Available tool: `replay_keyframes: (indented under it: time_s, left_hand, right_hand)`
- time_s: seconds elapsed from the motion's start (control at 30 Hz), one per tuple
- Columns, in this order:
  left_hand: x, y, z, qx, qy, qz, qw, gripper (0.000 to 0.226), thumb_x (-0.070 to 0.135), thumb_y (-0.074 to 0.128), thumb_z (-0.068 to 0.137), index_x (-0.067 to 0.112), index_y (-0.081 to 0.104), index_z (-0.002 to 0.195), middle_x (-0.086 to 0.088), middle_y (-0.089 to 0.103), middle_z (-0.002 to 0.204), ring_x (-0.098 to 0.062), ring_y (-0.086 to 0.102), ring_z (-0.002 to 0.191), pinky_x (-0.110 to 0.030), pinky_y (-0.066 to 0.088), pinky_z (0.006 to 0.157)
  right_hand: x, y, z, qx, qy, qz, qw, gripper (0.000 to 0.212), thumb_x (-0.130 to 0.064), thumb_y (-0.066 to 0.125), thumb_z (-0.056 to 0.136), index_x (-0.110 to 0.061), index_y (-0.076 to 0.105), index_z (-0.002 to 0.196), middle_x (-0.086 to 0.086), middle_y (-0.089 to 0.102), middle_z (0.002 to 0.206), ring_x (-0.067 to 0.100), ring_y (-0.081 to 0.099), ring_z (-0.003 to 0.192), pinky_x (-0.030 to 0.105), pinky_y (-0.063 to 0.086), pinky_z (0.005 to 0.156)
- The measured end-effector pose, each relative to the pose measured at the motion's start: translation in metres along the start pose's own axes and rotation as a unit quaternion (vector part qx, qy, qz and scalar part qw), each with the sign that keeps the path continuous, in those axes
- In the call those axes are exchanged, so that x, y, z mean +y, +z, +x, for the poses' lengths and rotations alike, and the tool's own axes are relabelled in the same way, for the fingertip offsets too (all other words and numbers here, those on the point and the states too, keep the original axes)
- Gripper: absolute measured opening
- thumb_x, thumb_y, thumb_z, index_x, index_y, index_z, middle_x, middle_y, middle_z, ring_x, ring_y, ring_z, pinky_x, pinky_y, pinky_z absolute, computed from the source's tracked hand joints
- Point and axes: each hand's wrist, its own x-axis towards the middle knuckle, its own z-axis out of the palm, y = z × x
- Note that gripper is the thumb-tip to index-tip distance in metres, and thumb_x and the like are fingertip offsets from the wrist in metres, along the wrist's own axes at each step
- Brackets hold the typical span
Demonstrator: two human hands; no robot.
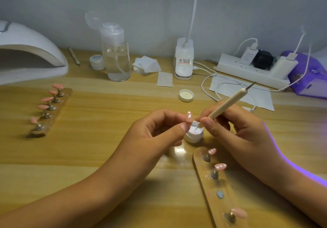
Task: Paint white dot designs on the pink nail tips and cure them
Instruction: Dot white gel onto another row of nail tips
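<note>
My left hand point(155, 130) pinches a pink nail tip point(189, 116) that carries white dots. My right hand point(235, 127) grips a cream dotting pen point(228, 104), its lower tip dipped into the open white paint jar point(193, 134) between both hands. A wooden holder point(210, 183) at the front right bears two dotted pink tips point(220, 166), one plain pink tip point(239, 212) and an empty magnet spot. A second wooden holder point(51, 111) at the left carries several plain pink tips. The white curing lamp point(30, 54) stands at the far left.
The jar's lid point(186, 95) lies behind the hands. A clear pump bottle point(115, 54), a small white jar point(97, 62), cotton pads point(146, 64), a desk lamp base point(184, 59), a power strip point(251, 70) with cables, and a purple device point(311, 79) line the back.
</note>
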Motion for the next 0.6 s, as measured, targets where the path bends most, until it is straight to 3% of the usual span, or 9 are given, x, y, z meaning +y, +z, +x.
replay_keyframes:
  time_s: [0.2,0.27,0.37,0.43,0.6]
  left_hand:
    - [-0.0008,0.0,0.0005,-0.001,0.0,-0.003,1.0,0.012,0.025,0.066,0.079,0.032,0.074,0.085,0.014,0.07,0.078,0.004,0.063,0.073,-0.011,0.049,0.066]
    - [-0.0012,0.0009,0.001,0.0,0.0,-0.007,1.0,0.013,0.024,0.066,0.078,0.031,0.075,0.084,0.013,0.07,0.078,0.003,0.063,0.073,-0.011,0.049,0.067]
    - [-0.0008,0.001,0.0009,-0.003,0.0,-0.012,1.0,0.013,0.023,0.067,0.077,0.03,0.075,0.084,0.011,0.07,0.078,0.002,0.063,0.073,-0.011,0.049,0.067]
    - [0.0,0.0013,0.0009,-0.007,0.0,-0.013,1.0,0.012,0.023,0.067,0.077,0.03,0.075,0.083,0.011,0.07,0.078,0.002,0.063,0.072,-0.011,0.049,0.066]
    - [-0.0006,0.0034,-0.002,-0.047,-0.004,0.024,0.999,0.006,0.024,0.07,0.076,0.022,0.073,0.081,0.012,0.071,0.076,0.003,0.06,0.067,-0.01,0.045,0.063]
  right_hand:
    - [0.0006,-0.0007,0.0004,-0.006,0.015,0.014,1.0,0.016,-0.034,0.062,0.088,-0.021,0.068,0.095,-0.007,0.064,0.087,0.017,0.052,0.072,0.023,0.045,0.064]
    - [-0.0009,-0.0024,-0.0004,0.03,0.039,0.074,0.996,0.012,-0.031,0.067,0.086,-0.023,0.069,0.096,-0.003,0.067,0.087,0.019,0.058,0.076,0.027,0.05,0.068]
    - [-0.0018,-0.0057,0.0005,0.088,0.068,0.177,0.978,0.01,-0.031,0.066,0.083,-0.023,0.069,0.088,-0.005,0.068,0.082,0.007,0.062,0.077,0.017,0.05,0.072]
    - [0.0006,-0.0078,0.0015,0.108,0.093,0.235,0.961,0.01,-0.031,0.075,0.079,-0.028,0.066,0.081,-0.008,0.065,0.076,0.005,0.061,0.077,0.019,0.05,0.075]
    - [0.0002,-0.0082,0.0006,0.053,0.114,0.395,0.91,0.012,-0.018,0.065,0.076,-0.022,0.056,0.07,-0.005,0.054,0.065,0.006,0.056,0.064,0.031,0.054,0.078]
